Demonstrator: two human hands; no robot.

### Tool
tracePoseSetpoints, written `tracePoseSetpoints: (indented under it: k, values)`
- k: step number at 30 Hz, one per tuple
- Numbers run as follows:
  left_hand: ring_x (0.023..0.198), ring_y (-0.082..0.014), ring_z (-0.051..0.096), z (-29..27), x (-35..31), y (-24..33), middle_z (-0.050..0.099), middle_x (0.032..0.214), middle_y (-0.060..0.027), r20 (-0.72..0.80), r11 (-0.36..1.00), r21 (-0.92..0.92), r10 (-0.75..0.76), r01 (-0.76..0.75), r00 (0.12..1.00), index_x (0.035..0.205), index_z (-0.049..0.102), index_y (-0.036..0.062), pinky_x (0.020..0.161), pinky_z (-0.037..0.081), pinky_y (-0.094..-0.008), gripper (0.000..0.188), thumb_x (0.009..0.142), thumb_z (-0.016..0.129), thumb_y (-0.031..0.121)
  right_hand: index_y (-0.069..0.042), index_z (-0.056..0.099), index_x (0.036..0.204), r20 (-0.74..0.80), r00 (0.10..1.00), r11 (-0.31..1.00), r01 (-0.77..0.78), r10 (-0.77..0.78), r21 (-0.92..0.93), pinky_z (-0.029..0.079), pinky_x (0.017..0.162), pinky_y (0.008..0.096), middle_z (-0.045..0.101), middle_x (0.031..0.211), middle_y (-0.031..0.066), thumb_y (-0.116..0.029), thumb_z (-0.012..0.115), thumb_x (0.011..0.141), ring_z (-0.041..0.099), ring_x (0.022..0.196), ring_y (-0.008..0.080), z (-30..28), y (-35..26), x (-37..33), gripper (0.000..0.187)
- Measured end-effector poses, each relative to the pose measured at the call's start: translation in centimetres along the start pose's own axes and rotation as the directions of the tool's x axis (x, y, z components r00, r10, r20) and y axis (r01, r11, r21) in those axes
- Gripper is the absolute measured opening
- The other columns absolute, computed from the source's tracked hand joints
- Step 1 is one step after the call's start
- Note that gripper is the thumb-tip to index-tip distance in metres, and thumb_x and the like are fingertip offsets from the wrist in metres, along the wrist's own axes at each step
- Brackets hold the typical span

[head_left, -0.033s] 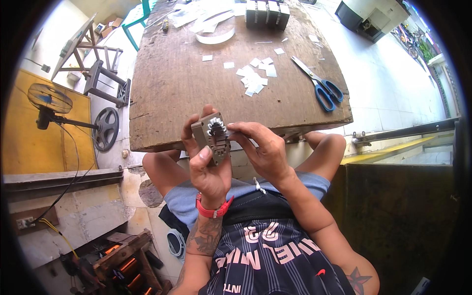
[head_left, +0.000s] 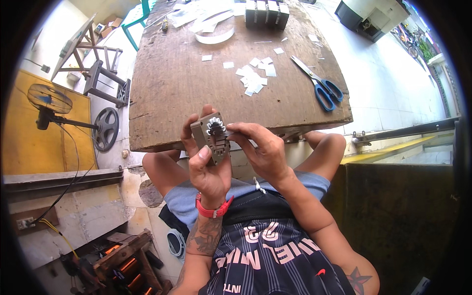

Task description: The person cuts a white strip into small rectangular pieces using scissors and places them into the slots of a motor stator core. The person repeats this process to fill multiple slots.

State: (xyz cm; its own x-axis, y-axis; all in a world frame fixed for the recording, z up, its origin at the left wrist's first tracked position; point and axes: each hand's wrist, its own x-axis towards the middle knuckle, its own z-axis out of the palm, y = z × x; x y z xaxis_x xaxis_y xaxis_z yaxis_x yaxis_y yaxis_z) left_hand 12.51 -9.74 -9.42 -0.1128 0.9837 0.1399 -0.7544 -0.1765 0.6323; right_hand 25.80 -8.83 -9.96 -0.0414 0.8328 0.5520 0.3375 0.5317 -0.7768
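Observation:
My left hand [head_left: 206, 169] grips a grey-brown motor stator core [head_left: 199, 133] above my lap, thumb on its near face and fingers behind. White folded paper liners [head_left: 215, 121] stick out of the slots along the upper part of its round opening; the lower slots look bare. My right hand [head_left: 263, 145] is closed, thumb and index finger pinched at the opening's right edge, with a small pale slip, apparently insulating paper, mostly hidden between the fingertips. Beyond the core, several loose white paper pieces [head_left: 253, 78] lie scattered on the wooden table [head_left: 172, 93].
Blue-handled scissors [head_left: 319, 86] lie on the table's right side. Dark stacked blocks [head_left: 267, 17] stand at the far end, beside white paper sheets and a curled strip [head_left: 216, 38]. A fan [head_left: 49, 101] is at the left; a dark cabinet-like surface [head_left: 398, 216] rises at my right.

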Motion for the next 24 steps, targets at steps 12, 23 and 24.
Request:
tracePoseSetpoints:
  k: [12, 23, 24]
  values:
    - [0.154, -0.0341, 0.038, 0.3, 0.6, -0.3, 0.041, 0.164, -0.0223, 0.005, 0.999, -0.023, -0.023, 0.023, 1.000, 0.159, 0.036, 0.0136, 0.128, 0.031, -0.0486, 0.073, 0.088, 0.054, 0.021, -0.003, 0.065, 0.135, 0.023, 0.999, 0.999, -0.022, 0.023, -0.045, 0.059, 0.090, 0.0418, 0.066, 0.122, 0.0170, 0.002, 0.070, 0.097, 0.068, 0.109, 0.0341, 0.4, 0.2, -2.0, 0.039]
    - [0.150, -0.0355, 0.043, -1.5, 1.3, 0.8, 0.046, 0.159, -0.0237, -0.013, 0.976, -0.163, -0.148, 0.144, 0.989, 0.159, 0.036, 0.0117, 0.124, 0.036, -0.0507, 0.065, 0.098, 0.053, 0.029, -0.003, 0.070, 0.131, 0.140, 0.985, 0.994, -0.097, 0.104, -0.057, 0.056, 0.088, 0.0410, 0.068, 0.111, 0.0168, 0.002, 0.070, 0.095, 0.068, 0.101, 0.0341, 0.5, -0.4, -1.8, 0.036]
    - [0.150, -0.0359, 0.043, -1.8, 1.4, 0.9, 0.046, 0.159, -0.0239, -0.028, 0.964, -0.212, -0.173, 0.164, 0.984, 0.159, 0.037, 0.0113, 0.124, 0.036, -0.0509, 0.063, 0.101, 0.054, 0.032, -0.003, 0.071, 0.127, 0.173, 0.978, 0.993, -0.106, 0.112, -0.044, 0.056, 0.087, 0.0411, 0.069, 0.108, 0.0161, 0.001, 0.071, 0.094, 0.068, 0.100, 0.0339, 0.2, -0.3, -1.2, 0.033]
